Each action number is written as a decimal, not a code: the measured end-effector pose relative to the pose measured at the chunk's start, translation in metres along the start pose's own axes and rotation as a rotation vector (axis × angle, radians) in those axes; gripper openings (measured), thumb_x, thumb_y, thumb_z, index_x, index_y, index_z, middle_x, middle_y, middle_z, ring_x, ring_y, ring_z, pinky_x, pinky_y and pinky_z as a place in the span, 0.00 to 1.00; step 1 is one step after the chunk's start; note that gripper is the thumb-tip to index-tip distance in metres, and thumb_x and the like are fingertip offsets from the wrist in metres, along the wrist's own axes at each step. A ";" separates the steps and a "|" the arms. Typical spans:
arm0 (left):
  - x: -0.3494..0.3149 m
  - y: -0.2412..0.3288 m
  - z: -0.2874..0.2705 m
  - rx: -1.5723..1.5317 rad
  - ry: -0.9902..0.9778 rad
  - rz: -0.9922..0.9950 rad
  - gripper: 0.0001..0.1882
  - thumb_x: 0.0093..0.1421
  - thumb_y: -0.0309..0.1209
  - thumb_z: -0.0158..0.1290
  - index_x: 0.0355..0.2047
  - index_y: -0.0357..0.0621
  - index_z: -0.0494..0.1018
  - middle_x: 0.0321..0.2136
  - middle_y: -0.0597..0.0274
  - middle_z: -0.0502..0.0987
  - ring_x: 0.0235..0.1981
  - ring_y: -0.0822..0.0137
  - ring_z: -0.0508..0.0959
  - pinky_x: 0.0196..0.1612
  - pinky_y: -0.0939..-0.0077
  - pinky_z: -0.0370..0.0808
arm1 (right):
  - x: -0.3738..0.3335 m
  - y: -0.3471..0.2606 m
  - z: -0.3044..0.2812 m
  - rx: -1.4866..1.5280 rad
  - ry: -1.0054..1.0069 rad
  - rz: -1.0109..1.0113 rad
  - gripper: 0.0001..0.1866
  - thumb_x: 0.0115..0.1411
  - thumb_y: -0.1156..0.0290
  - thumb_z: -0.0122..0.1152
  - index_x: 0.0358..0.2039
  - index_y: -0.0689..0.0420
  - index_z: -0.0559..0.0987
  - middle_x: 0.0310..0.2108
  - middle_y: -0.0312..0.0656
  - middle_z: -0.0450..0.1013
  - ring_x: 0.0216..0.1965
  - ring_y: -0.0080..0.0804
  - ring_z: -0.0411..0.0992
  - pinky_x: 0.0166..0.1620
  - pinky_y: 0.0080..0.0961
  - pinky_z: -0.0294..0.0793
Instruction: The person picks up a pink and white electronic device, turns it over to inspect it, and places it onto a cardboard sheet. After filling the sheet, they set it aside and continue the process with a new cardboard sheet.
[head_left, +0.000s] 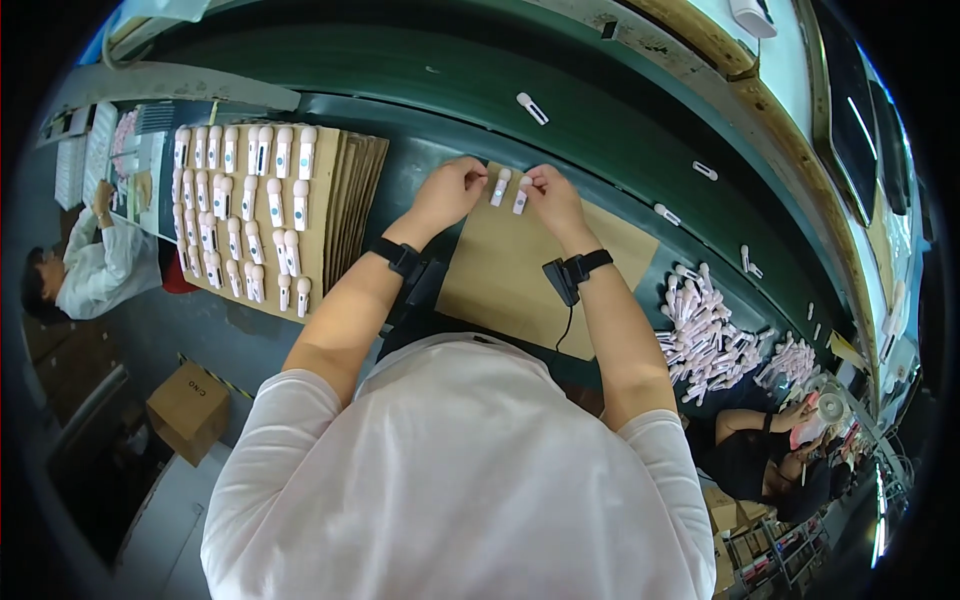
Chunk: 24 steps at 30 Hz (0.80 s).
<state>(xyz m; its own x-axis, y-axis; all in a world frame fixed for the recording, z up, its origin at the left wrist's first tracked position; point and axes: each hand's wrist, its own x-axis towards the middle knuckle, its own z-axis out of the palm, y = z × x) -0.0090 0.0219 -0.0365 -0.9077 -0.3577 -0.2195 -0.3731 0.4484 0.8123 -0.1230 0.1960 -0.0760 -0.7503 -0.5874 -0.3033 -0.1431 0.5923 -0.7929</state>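
Note:
A flat brown cardboard sheet point(520, 280) lies on the bench in front of me. On its far edge lie two small white devices with rounded pale pink heads: a left device point(501, 188) and a right device point(520, 203). My right hand point(556, 203) has thumb and forefinger closed on the pink head of the right device. My left hand point(452, 192) is beside the left device, just off the sheet's edge. Its fingers are pressed together, and what is in them, if anything, is hidden. Black bands with small boxes circle both wrists.
Left stands a stack of cardboard sheets point(352, 190), its top covered with rows of similar devices. A loose pile of them point(702, 335) lies right. A green conveyor belt point(440, 70) beyond carries scattered devices. One person point(105, 270) sits left, another point(760, 455) works right.

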 end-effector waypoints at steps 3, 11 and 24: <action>0.018 -0.002 0.004 0.014 0.031 0.002 0.09 0.58 0.27 0.54 0.38 0.36 0.74 0.29 0.51 0.78 0.31 0.60 0.79 0.36 0.72 0.75 | 0.003 0.005 0.000 0.001 -0.001 0.006 0.09 0.54 0.71 0.62 0.35 0.59 0.77 0.28 0.43 0.77 0.31 0.37 0.76 0.37 0.30 0.74; 0.085 -0.013 0.002 0.107 0.180 0.120 0.10 0.54 0.26 0.55 0.38 0.41 0.75 0.31 0.52 0.77 0.34 0.54 0.78 0.38 0.65 0.75 | 0.008 0.006 0.004 0.005 0.013 0.032 0.11 0.53 0.73 0.64 0.36 0.60 0.77 0.27 0.42 0.76 0.29 0.34 0.75 0.36 0.27 0.74; 0.142 -0.024 0.004 0.383 0.250 0.162 0.10 0.53 0.28 0.56 0.38 0.48 0.75 0.37 0.54 0.74 0.42 0.49 0.73 0.45 0.57 0.73 | -0.021 -0.009 -0.019 0.107 0.151 -0.061 0.14 0.54 0.74 0.63 0.42 0.59 0.74 0.30 0.39 0.71 0.26 0.24 0.69 0.31 0.21 0.71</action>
<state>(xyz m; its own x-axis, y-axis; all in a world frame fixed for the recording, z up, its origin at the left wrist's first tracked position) -0.1298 -0.0363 -0.0898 -0.9034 -0.4234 0.0681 -0.3175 0.7672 0.5572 -0.1180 0.2135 -0.0521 -0.8320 -0.5259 -0.1768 -0.1279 0.4918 -0.8613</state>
